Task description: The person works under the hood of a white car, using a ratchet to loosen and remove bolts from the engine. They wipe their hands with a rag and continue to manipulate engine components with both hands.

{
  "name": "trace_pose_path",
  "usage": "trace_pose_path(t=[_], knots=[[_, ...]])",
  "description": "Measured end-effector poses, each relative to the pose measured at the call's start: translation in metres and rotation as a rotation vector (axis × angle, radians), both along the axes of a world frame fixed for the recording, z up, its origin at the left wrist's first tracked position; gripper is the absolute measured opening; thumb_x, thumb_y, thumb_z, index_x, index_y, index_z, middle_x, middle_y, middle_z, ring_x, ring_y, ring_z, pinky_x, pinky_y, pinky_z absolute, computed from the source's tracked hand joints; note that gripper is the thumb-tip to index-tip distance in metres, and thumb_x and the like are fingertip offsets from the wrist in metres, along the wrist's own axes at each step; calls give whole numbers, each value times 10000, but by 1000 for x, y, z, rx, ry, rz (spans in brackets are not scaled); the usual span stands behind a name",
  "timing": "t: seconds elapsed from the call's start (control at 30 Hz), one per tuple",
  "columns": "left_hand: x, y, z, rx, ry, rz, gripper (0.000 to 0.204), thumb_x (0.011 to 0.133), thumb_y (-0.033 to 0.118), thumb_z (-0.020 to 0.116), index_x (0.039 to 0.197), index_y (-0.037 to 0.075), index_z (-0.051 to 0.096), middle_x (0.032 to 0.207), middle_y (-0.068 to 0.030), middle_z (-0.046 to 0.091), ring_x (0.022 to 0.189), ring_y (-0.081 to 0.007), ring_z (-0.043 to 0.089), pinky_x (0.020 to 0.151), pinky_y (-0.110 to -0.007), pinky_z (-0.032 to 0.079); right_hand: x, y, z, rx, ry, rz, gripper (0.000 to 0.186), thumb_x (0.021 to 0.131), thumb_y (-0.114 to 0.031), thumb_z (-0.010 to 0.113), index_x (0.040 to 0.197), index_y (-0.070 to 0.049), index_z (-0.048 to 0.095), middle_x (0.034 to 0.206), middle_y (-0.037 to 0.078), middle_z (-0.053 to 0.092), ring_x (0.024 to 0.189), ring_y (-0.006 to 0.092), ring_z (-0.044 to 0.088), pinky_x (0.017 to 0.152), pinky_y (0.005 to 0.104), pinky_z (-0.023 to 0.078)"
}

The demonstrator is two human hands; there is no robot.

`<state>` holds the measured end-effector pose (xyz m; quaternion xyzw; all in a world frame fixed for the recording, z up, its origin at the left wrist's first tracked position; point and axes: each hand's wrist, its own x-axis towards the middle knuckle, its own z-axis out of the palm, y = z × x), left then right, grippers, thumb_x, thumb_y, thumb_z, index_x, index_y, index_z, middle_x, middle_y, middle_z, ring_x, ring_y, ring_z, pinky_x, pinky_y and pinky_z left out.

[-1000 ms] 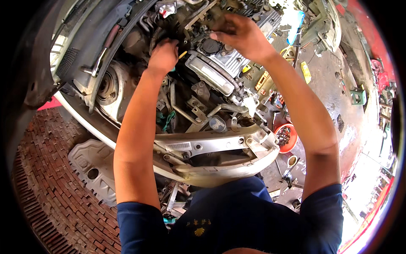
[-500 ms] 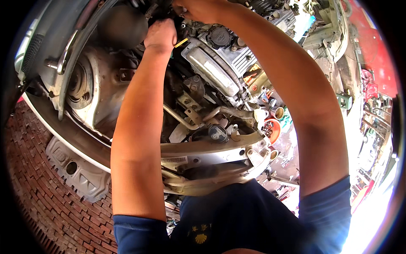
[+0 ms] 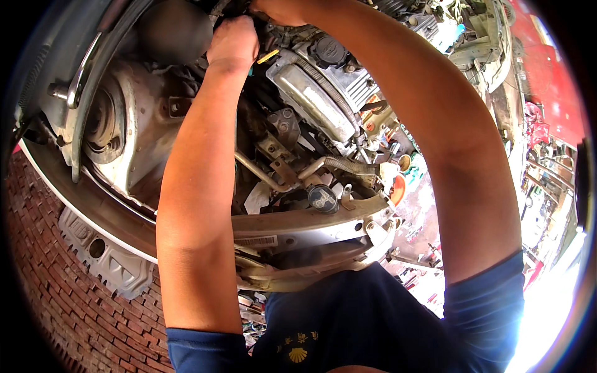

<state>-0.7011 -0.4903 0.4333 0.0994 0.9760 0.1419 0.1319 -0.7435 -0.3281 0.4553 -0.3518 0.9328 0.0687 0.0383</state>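
Note:
Both my arms stretch forward over a car's open engine bay. My left hand (image 3: pixel 234 42) is closed, knuckles up, down behind the silver engine cover (image 3: pixel 311 96); its fingertips and anything in them are hidden. Just right of it sticks out a yellow dipstick handle (image 3: pixel 268 56). My right hand (image 3: pixel 281 10) lies at the top edge, partly cut off. Its visible fingers curl inward near dark parts beside my left hand, and what they grip is out of sight. A black oil filler cap (image 3: pixel 329 51) sits under my right forearm.
A shiny ratchet wrench (image 3: pixel 79 78) rests at far left above the strut tower (image 3: pixel 112 127). In front are a black radiator cap (image 3: pixel 323 199) and the front crossmember (image 3: pixel 311 231). A grey shield panel (image 3: pixel 109 255) lies on bricks. An orange bowl (image 3: pixel 398 188) stands right, near a red panel (image 3: pixel 553 87).
Both hands have shifted slightly up and left in the picture, and the right one is cut off more by the top edge. The whole view has shifted a little too.

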Motion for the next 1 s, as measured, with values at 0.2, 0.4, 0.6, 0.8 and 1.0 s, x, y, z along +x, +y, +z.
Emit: trace_pose_path(t=[0.2, 0.4, 0.6, 0.8, 1.0], knots=[[2, 4, 7, -2, -5, -45, 178, 792, 16, 744, 958, 24, 808, 1103, -240, 770, 1104, -393, 743, 916, -498, 618, -10, 0, -15, 22, -91, -26, 259, 860, -195, 693, 1081, -122, 805, 1140, 102, 777, 1182, 373, 662, 990, 542, 536], [3, 3, -4, 83, 117, -19, 188, 739, 28, 706, 923, 9, 740, 1077, -248, 757, 1055, -450, 736, 845, -521, 602, -15, 5, -21, 59, -37, 24, 239, 843, -263, 735, 1021, -122, 808, 1099, 106, 777, 1183, 370, 650, 1006, 537, 522], [-7, -8, -8, 127, -43, -72, 148, 689, 29, 724, 827, -9, 764, 969, -289, 747, 999, -454, 750, 845, -524, 613, -7, 6, -27, 84, 89, 123, 203, 843, -294, 747, 934, -120, 799, 1009, 71, 767, 1143, 352, 631, 1002, 517, 509], [1, -7, -5, 145, 58, -37, 144, 690, 52, 752, 820, -5, 775, 952, -282, 754, 982, -431, 763, 859, -508, 624, -3, 1, -23, 92, 137, 89, 211, 829, -314, 735, 886, -121, 799, 924, 85, 768, 1114, 368, 616, 948, 528, 514], [0, -1, -8, 174, 81, -10, 190, 722, 45, 772, 908, 12, 795, 1029, -258, 765, 1051, -428, 747, 905, -488, 624, -2, 3, -23, 138, 191, 96, 200, 840, -290, 693, 887, -133, 809, 1000, 57, 768, 1191, 340, 585, 954, 513, 500]])
